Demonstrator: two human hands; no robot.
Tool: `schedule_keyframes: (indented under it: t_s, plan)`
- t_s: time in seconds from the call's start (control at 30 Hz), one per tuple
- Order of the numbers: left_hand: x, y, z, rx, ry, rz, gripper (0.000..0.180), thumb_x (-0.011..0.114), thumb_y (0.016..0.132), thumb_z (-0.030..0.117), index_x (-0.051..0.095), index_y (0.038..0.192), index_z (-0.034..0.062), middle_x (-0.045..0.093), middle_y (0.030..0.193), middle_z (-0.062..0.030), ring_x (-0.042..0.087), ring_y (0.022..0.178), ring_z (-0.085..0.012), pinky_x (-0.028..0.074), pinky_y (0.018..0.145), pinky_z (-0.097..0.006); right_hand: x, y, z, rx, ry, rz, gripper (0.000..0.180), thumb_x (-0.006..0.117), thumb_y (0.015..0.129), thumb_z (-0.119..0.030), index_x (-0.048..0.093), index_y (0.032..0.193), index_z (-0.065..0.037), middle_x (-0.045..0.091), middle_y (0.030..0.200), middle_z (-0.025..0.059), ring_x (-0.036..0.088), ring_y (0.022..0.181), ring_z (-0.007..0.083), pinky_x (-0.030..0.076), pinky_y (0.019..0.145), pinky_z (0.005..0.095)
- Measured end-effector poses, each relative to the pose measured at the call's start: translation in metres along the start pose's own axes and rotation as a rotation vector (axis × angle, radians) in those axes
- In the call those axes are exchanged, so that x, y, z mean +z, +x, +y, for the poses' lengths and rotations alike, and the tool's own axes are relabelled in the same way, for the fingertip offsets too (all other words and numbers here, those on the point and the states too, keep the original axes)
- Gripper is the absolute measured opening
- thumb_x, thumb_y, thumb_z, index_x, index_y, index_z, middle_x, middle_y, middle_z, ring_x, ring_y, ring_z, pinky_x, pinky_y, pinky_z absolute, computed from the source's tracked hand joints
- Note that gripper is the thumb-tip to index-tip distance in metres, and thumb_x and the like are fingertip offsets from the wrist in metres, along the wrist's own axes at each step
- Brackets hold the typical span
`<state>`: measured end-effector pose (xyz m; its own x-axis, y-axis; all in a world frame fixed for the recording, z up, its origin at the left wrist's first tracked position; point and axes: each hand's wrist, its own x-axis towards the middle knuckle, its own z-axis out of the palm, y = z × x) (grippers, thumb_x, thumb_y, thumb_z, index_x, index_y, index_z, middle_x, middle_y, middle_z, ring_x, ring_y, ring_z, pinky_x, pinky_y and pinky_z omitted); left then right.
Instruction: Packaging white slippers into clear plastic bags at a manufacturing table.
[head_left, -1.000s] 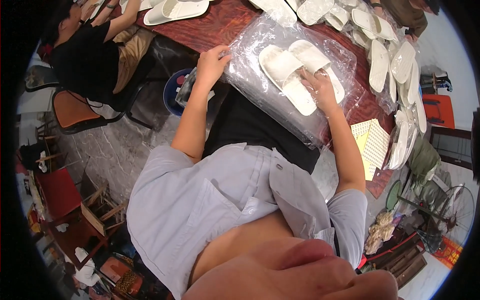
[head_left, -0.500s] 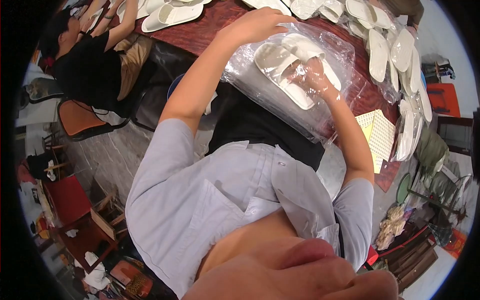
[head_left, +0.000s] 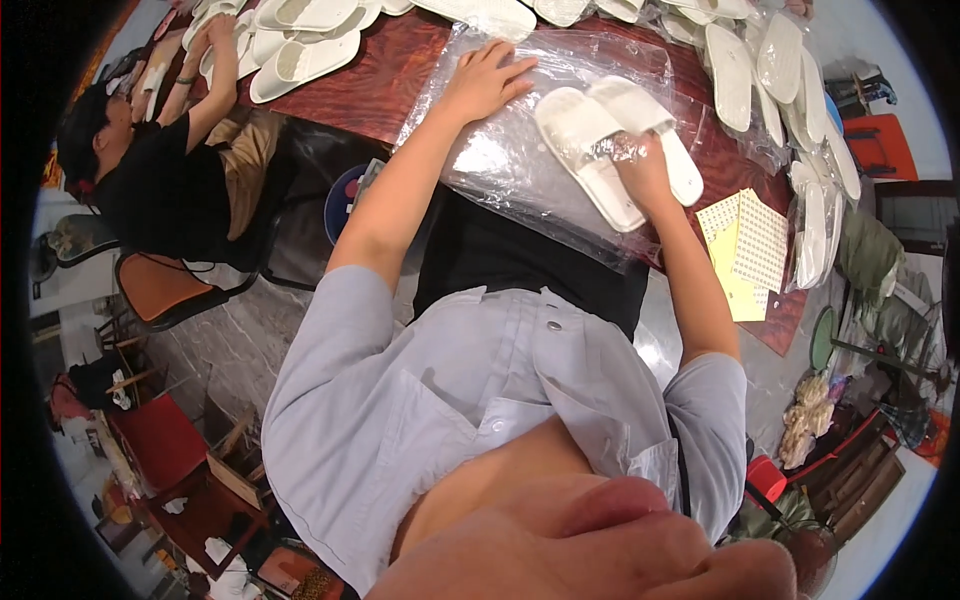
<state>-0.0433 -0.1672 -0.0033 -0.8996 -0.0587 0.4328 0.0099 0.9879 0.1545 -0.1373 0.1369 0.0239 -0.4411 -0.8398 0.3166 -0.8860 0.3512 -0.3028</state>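
Observation:
A pair of white open-toed slippers (head_left: 592, 138) lies side by side, tilted, over clear plastic bags (head_left: 490, 150) at the table's near edge. My right hand (head_left: 642, 165) grips the pair at the straps; its fingertips are partly hidden there. Shiny plastic shows around those fingers, but I cannot tell how far the slippers are inside a bag. Left of the pair, my left hand (head_left: 488, 82) rests flat on the clear plastic with its fingers spread, holding nothing.
Yellow label sheets (head_left: 750, 250) lie at the right table corner. Bagged white slippers (head_left: 735, 80) are piled along the right, and loose white slippers (head_left: 305, 65) at the far left. A co-worker in black (head_left: 150, 180) sits at the left, near an orange-seated chair (head_left: 165, 285).
My right hand and the slippers have shifted slightly right, and the plastic over them looks less loose. My left hand has moved left and down flat onto the plastic.

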Motion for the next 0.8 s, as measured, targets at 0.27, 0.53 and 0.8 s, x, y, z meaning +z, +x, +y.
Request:
schedule_keyframes:
  t_s: [0.27,0.53,0.8]
  plan:
    - [-0.015,-0.003,0.012,0.005,0.118,0.01,0.047,0.058,0.094,0.048,0.057,0.138,0.0306,0.05,0.136,-0.0113,0.038,0.137,-0.0286,0.032,0.108,-0.052,-0.008,-0.036,-0.003,0.231,0.115,0.296,0.014,0.063,0.084,-0.01,0.071,0.083,0.002,0.066,0.079,0.025,0.061,0.086,0.0427,0.041,0.093,0.0478]
    - [-0.061,0.01,0.126,0.115,-0.248,-0.134,0.048,0.059,0.094,0.048,0.057,0.136,0.0264,0.051,0.131,-0.0206,0.042,0.131,-0.0424,0.039,0.101,-0.057,-0.008,-0.04,0.005,0.241,0.003,0.244,0.014,0.065,0.084,-0.013,0.073,0.083,-0.002,0.066,0.074,0.0212,0.063,0.081,0.0376,0.043,0.092,0.0473]
    - [-0.002,-0.025,0.13,0.013,-0.096,-0.099,0.063,0.054,0.092,0.06,0.046,0.146,0.0293,0.041,0.141,-0.0223,0.031,0.136,-0.0452,0.02,0.11,-0.062,-0.046,-0.028,-0.004,0.279,-0.2,0.243,0.013,0.065,0.086,-0.014,0.073,0.082,-0.004,0.067,0.071,0.0193,0.064,0.073,0.0372,0.046,0.081,0.0465]
